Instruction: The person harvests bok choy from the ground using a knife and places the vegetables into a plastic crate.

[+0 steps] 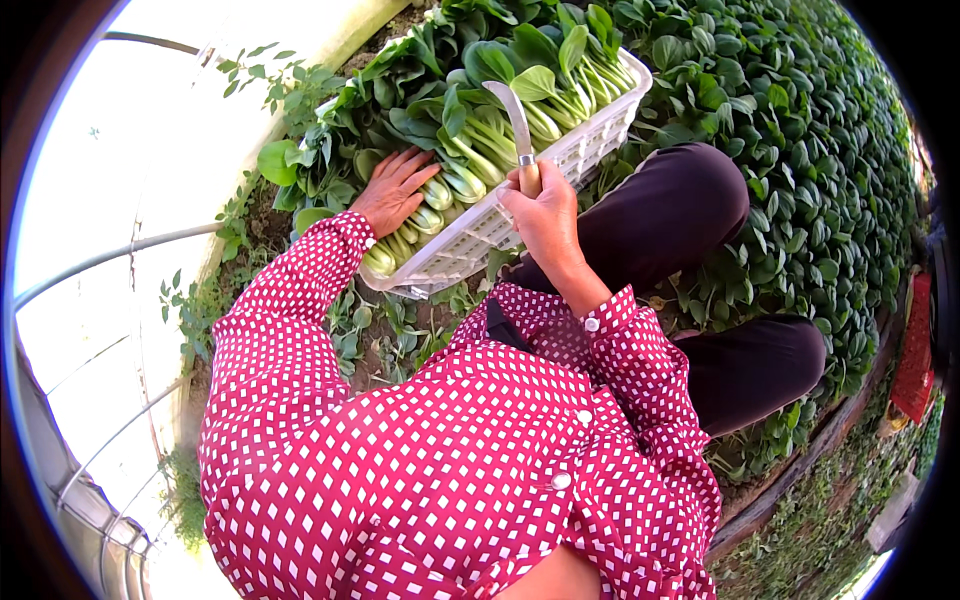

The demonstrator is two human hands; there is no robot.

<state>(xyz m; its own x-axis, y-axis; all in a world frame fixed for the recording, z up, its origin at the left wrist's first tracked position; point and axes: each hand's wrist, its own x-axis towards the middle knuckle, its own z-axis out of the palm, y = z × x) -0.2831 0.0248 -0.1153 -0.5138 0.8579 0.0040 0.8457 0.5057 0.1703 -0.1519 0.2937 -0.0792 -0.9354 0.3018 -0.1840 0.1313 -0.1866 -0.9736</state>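
Observation:
A white plastic crate [470, 240] with slotted walls stands in front of me, packed with bok choy [462, 182] whose pale stems point toward me and whose leaves lie at the far side. My left hand [397, 190] rests on the bok choy near the crate's left end, fingers outstretched and holding nothing. Above the crate's near rim, my right hand [546, 212] is closed around the wooden handle of a sickle [517, 118]. The curved metal blade points up and to the left, over the leaves.
A dense bed of growing leafy greens [780, 130] spreads to the right. My bent knees [690, 200] are right of the crate. On the left, curved poles [120, 258] run along a bright translucent sheet. Weeds [290, 90] grow beside it. A red object [914, 350] lies at the far right.

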